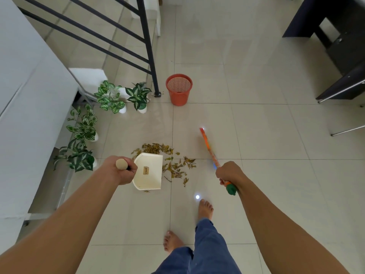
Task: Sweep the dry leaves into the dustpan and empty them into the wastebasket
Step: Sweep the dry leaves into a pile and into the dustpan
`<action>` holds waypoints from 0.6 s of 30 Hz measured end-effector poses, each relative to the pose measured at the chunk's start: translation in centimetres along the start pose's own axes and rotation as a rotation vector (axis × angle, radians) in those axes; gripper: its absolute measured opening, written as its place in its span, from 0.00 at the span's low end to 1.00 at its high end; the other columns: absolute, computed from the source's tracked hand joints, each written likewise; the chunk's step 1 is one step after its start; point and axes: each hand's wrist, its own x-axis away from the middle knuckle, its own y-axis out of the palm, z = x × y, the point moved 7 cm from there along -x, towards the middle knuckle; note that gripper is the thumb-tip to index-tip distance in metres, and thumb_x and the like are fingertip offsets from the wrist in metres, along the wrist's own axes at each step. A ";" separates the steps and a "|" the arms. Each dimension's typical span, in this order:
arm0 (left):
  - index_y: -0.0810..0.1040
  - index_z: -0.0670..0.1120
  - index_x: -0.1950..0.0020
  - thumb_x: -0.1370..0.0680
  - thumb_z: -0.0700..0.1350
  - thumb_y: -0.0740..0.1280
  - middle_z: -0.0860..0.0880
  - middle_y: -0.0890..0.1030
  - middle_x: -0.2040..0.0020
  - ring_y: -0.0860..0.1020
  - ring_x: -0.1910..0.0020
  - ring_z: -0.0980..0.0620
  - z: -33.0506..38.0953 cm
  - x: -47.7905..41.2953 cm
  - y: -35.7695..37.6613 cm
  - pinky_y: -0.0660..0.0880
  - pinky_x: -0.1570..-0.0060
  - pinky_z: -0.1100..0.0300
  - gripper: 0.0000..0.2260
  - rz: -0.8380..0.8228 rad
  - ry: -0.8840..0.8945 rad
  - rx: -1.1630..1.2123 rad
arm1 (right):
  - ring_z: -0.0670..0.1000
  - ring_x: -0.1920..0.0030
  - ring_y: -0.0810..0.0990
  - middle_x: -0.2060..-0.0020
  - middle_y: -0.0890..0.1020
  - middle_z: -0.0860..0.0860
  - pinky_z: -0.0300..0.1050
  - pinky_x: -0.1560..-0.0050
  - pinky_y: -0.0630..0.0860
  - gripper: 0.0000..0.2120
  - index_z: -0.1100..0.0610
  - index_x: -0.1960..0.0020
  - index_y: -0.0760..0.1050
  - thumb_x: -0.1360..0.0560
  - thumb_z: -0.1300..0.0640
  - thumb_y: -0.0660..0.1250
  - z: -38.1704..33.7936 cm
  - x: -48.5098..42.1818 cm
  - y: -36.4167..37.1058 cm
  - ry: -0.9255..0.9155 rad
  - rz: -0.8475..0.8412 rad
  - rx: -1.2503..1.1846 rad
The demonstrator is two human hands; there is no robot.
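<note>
A pile of dry leaves (173, 163) lies on the pale tiled floor in front of me. My left hand (120, 171) grips the long handle of a cream dustpan (148, 172), which hangs over the left part of the pile. My right hand (229, 175) holds an orange patterned broom handle (208, 149) with a green end cap; the stick points away from me, right of the leaves. The broom's head is blurred. An orange mesh wastebasket (179, 89) stands upright farther ahead.
Several potted plants (83, 135) line the left side beside a white wall. A black stair railing post (153, 66) stands left of the wastebasket. Dark furniture (335, 46) with metal legs fills the right rear. My bare feet (205, 209) stand behind the leaves.
</note>
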 end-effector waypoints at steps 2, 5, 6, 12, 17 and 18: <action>0.71 0.41 0.60 0.21 0.31 0.58 0.47 0.71 0.72 0.68 0.77 0.55 0.3 0.1 -0.6 0.67 0.82 0.68 0.10 0.000 0.001 0.019 | 0.48 0.78 0.78 0.72 0.79 0.56 0.38 0.74 0.72 0.07 0.67 0.52 0.75 0.28 0.66 0.62 -0.4 0.0 1.0 0.008 -0.049 -0.014; 0.70 0.41 0.61 0.21 0.30 0.57 0.46 0.71 0.74 0.68 0.76 0.55 0.7 0.2 -1.2 0.66 0.83 0.68 0.11 0.006 0.011 0.009 | 0.46 0.84 0.73 0.73 0.78 0.56 0.33 0.81 0.67 0.02 0.66 0.56 0.75 0.27 0.66 0.65 -0.9 0.5 2.1 0.020 -0.130 0.021; 0.70 0.41 0.62 0.22 0.30 0.57 0.46 0.71 0.76 0.67 0.76 0.55 0.8 0.2 -1.4 0.66 0.83 0.68 0.12 0.011 0.014 0.007 | 0.46 0.84 0.73 0.72 0.78 0.56 0.33 0.82 0.66 0.03 0.66 0.55 0.75 0.26 0.65 0.65 -1.0 0.7 2.2 0.021 -0.146 0.021; 0.70 0.41 0.60 0.20 0.32 0.58 0.46 0.71 0.73 0.67 0.78 0.55 1.5 0.6 -2.6 0.67 0.82 0.67 0.10 0.029 0.021 0.072 | 0.49 0.76 0.75 0.68 0.79 0.56 0.35 0.78 0.71 0.08 0.64 0.49 0.79 0.27 0.66 0.66 -1.8 2.2 2.1 -0.054 -0.143 -0.016; 0.71 0.42 0.59 0.22 0.32 0.58 0.48 0.71 0.72 0.67 0.80 0.55 2.7 0.5 -4.2 0.66 0.82 0.68 0.10 0.040 0.037 0.124 | 0.50 0.76 0.80 0.70 0.81 0.55 0.41 0.70 0.75 0.09 0.65 0.50 0.76 0.29 0.64 0.63 -2.2 1.8 3.1 -0.048 -0.057 0.115; 0.71 0.43 0.59 0.22 0.32 0.58 0.48 0.70 0.71 0.67 0.81 0.55 2.8 0.6 -4.6 0.66 0.82 0.68 0.09 0.043 0.036 0.131 | 0.50 0.76 0.80 0.73 0.81 0.55 0.40 0.71 0.75 0.10 0.67 0.50 0.76 0.30 0.65 0.63 -2.1 1.7 3.5 -0.041 -0.067 0.105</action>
